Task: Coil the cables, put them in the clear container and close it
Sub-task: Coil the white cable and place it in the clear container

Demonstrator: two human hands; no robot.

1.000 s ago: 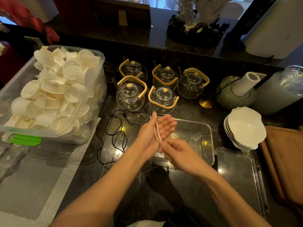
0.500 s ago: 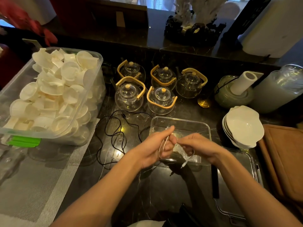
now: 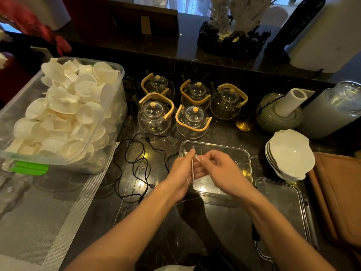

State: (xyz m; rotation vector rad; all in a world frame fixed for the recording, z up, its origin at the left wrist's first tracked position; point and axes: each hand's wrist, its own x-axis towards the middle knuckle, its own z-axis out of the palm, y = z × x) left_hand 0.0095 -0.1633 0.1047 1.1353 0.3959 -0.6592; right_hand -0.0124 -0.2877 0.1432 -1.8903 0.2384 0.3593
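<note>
Well, on my screen the dark marble counter carries the big bin of white cups at left. Nearer the middle sits the clear container, open, its lid flat just to its right. A black cable sprawls loose on the counter beside it. Over the container, left hand and right hand meet, both closed around a thin white cable looped across the left fingers.

No readable text, labels, brands or numbers anywhere in view.
</note>
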